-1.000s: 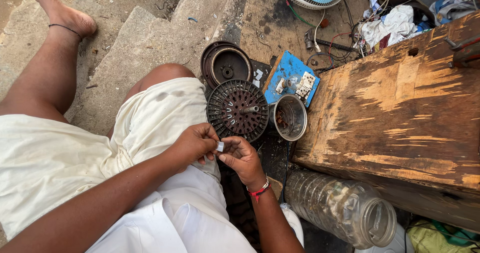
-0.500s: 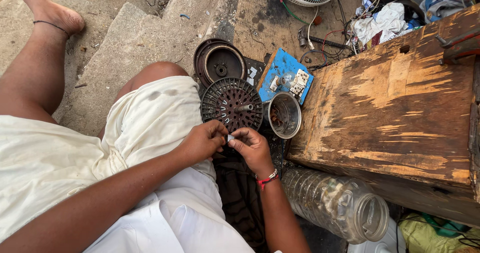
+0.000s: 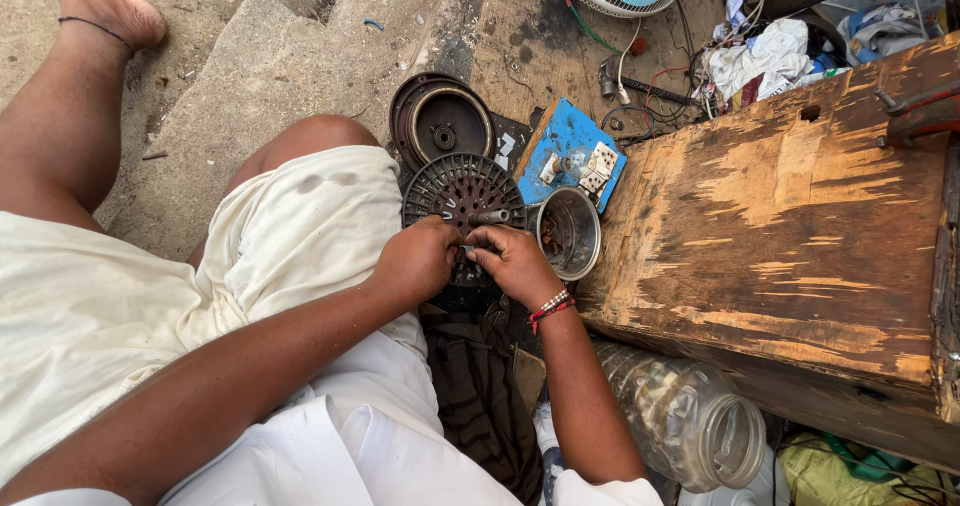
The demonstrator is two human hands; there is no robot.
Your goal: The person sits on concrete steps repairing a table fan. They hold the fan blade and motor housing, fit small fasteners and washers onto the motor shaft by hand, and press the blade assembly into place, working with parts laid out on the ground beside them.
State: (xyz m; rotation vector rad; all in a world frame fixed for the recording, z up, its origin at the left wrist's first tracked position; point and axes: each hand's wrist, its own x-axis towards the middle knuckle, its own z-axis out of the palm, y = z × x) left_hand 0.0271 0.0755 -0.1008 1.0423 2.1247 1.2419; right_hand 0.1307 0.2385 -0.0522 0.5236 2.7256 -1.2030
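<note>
Working at the motor [image 3: 462, 198], we see the main risk in its seat: it rests on edge against our knee [image 3: 318, 136] and the ground with nothing clamping it, so a hard push from either hand could, we judge, roll it away from the bench [image 3: 800, 226] or tip it onto the steel cup [image 3: 568, 232] that sits touching its bench-side rim. A second risk is smaller: whatever we pinch at the near rim of the motor is tiny and hidden by our fingers, and if the grip slackens it would likely drop into the dark cloth [image 3: 480, 396] just below the motor, or down through the motor's slots.

The motor is a round, dark, rusty disc with radial slots around its face and a short shaft stub at the centre. It lies between our knee and the bench, with a similar dark cover [image 3: 440, 118] just beyond it and a blue board [image 3: 572, 156] beyond it toward the bench.

Our left hand [image 3: 420, 258] and right hand [image 3: 515, 261] meet at the motor's near rim, fingers bunched together and pressed tip to tip; we cannot tell what they clamp.
</note>
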